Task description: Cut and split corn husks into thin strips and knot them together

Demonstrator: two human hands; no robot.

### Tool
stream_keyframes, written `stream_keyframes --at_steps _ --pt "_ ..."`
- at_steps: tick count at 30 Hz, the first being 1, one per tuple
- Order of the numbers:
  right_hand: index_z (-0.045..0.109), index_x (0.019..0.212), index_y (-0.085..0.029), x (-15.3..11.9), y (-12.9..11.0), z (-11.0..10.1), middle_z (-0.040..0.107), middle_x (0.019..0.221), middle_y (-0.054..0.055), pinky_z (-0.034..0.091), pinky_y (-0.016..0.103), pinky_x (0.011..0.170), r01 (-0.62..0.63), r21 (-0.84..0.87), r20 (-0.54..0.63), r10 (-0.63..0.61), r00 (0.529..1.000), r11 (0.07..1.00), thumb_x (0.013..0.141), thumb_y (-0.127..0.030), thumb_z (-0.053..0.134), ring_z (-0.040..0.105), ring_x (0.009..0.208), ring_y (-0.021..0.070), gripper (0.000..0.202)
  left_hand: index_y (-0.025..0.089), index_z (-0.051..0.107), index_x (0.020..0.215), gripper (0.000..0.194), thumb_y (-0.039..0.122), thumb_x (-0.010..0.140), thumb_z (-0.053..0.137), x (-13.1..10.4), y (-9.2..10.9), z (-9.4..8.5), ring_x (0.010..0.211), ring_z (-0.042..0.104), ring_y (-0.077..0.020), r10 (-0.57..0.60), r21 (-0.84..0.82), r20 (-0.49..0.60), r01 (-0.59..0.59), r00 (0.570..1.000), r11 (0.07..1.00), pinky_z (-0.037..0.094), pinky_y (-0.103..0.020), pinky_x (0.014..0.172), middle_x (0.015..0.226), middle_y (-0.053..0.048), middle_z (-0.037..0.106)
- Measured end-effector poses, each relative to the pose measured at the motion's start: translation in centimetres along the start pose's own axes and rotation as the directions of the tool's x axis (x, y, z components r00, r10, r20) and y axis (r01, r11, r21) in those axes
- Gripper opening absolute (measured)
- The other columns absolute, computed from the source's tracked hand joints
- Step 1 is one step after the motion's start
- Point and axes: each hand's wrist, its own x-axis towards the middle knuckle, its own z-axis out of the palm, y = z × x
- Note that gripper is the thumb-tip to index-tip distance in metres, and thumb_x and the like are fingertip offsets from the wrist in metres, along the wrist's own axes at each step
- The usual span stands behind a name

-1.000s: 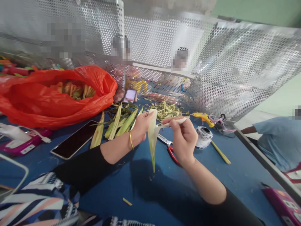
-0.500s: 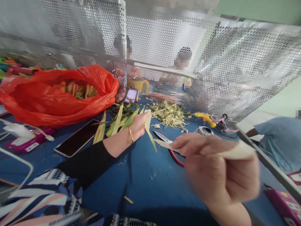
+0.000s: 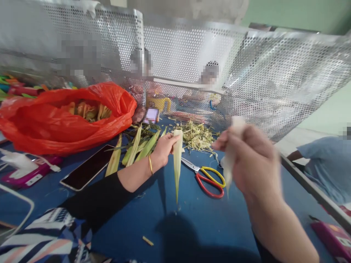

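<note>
Between the thumb and fingers of my left hand (image 3: pixel 163 148) hangs a pale corn husk strip (image 3: pixel 177 164), its narrow tip pointing down over the blue table. My right hand (image 3: pixel 253 160), blurred by motion, is closed on another whitish husk piece (image 3: pixel 229 168) that sticks out above and below the fingers. Scissors (image 3: pixel 199 169) with one red and one yellow handle lie on the table between the two hands. Behind my left hand are longer green husks (image 3: pixel 148 146). A heap of cut husk scraps (image 3: pixel 199 135) lies just beyond the scissors.
At left stands a red plastic bag (image 3: pixel 109 124) with husk pieces inside. A phone (image 3: pixel 87 168) and a purple power strip (image 3: pixel 30 177) lie nearby. A perforated metal screen (image 3: pixel 178 47) borders the table's back. At right sits a person in blue (image 3: pixel 326 164); another purple strip (image 3: pixel 333 237) is nearer.
My right hand has turned upward and moved back from the scissors, uncovering their handles. The husk in my left hand now hangs straighter and faces me more.
</note>
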Motion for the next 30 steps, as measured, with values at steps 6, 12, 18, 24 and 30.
stream_keyframes --at_steps 6,12,18,24,30 --pt "0.053 0.067 -0.019 2.7 3.5 3.3 0.028 0.047 -0.012 0.009 0.022 0.039 -0.528 0.241 0.147 0.507 0.849 0.815 0.060 -0.034 0.075 0.017 0.039 0.0025 0.028 0.016 0.063 0.069 0.006 0.018 0.072 0.068 -2.3 0.3 1.0 0.048 0.053 -0.0094 0.087 0.120 0.254 -0.121 0.963 0.985 0.039 -0.020 0.043 0.059 0.002 0.059" --pt "0.054 0.064 -0.019 2.2 5.3 3.4 0.030 0.044 -0.012 0.011 0.023 0.041 -0.535 0.167 0.182 0.508 0.842 0.828 0.051 -0.041 0.080 0.019 0.040 0.0039 0.037 0.016 0.061 0.065 0.011 0.015 0.073 0.069 -3.1 0.5 1.3 0.047 0.056 -0.0111 -0.001 0.163 0.323 -0.055 0.946 0.985 0.044 -0.023 0.048 0.058 0.001 0.061" --pt "0.050 0.056 -0.020 2.2 4.9 3.9 0.034 0.047 -0.009 0.021 0.025 0.048 -0.368 -0.010 0.068 0.368 0.927 0.930 0.056 -0.038 0.072 0.025 0.046 0.0060 0.029 0.016 0.059 0.066 0.015 0.020 0.075 0.070 -2.7 0.8 1.1 0.055 0.059 -0.0115 -0.054 0.048 0.317 0.041 0.947 0.998 0.047 -0.025 0.057 0.061 0.001 0.062" --pt "0.049 0.061 -0.020 2.0 5.7 3.8 0.042 0.056 -0.006 0.029 0.026 0.055 -0.205 -0.159 0.079 0.220 0.972 0.966 0.067 -0.038 0.063 0.036 0.057 0.0107 0.024 0.017 0.053 0.064 0.020 0.015 0.070 0.071 -2.4 0.5 1.0 0.055 0.055 -0.0096 -0.021 0.043 0.258 0.011 0.966 0.999 0.045 -0.023 0.053 0.061 0.004 0.057" --pt "0.048 0.060 -0.021 2.0 5.9 3.7 0.041 0.055 -0.006 0.029 0.026 0.056 -0.189 -0.173 0.091 0.206 0.974 0.967 0.066 -0.037 0.065 0.035 0.056 0.0108 0.024 0.015 0.060 0.069 0.010 0.009 0.068 0.068 -2.3 0.9 0.9 0.058 0.056 -0.0105 -0.018 0.079 0.259 -0.002 0.966 0.997 0.045 -0.023 0.053 0.064 0.002 0.060"
